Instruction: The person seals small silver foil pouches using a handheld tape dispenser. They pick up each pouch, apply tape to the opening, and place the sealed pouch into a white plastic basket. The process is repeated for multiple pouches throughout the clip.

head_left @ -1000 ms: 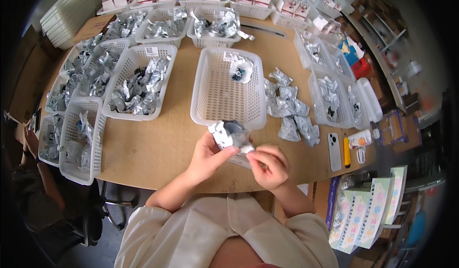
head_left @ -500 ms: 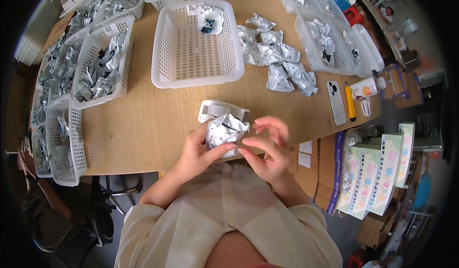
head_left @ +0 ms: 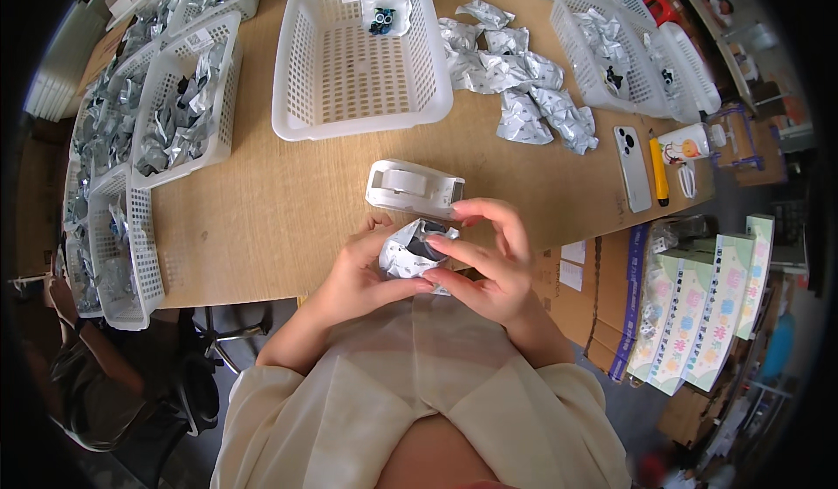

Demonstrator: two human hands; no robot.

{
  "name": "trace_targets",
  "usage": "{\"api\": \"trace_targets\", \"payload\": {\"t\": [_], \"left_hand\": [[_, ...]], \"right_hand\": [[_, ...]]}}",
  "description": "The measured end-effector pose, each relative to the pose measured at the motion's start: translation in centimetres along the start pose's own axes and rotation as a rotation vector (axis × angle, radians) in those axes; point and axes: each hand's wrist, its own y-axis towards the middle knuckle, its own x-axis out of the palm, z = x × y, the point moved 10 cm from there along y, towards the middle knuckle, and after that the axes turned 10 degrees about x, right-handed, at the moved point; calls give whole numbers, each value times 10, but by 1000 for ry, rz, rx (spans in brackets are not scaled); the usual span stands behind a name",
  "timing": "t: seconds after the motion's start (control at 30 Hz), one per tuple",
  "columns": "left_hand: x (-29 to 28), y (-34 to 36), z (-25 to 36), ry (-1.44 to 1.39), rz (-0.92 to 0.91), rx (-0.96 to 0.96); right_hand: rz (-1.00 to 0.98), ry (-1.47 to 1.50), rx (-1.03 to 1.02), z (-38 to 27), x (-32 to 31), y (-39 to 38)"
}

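Note:
My left hand [head_left: 353, 275] grips a crumpled silver foil packet [head_left: 397, 256] near the table's front edge, with a dark rounded object [head_left: 423, 249] inside its opening. The fingertips and thumb of my right hand [head_left: 497, 262] are on the packet and its opening, while the index finger is raised beside a white tape dispenser [head_left: 401, 179] lying just beyond. Farther back stands a large white perforated basket [head_left: 358, 118] with an opened foil packet [head_left: 397, 9] holding small blue-black pieces. Several crumpled foil packets [head_left: 524, 118] lie loose to its right.
White baskets of foil packets line the left [head_left: 227, 114] and right [head_left: 567, 44]. A phone [head_left: 633, 166], yellow tool [head_left: 659, 175], bottle [head_left: 685, 144] and white cable [head_left: 687, 181] lie at the right. A co-worker's arm [head_left: 109, 358] shows lower left; cartons [head_left: 602, 288] stand lower right.
The view has shifted, revealing the tape dispenser. The held packet has come nearer my body and turned, its dark contents showing. My right fingers have moved onto its opening.

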Motion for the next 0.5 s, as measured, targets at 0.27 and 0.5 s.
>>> {"api": "trace_targets", "payload": {"t": [0.27,0.5], "left_hand": [[5,-6,-7,-136,32,-167],[16,-11,-5,-291,-54,-181]], "right_hand": [[15,-35,105,3,3,2],[-56,44,81,0,4,1]]}}
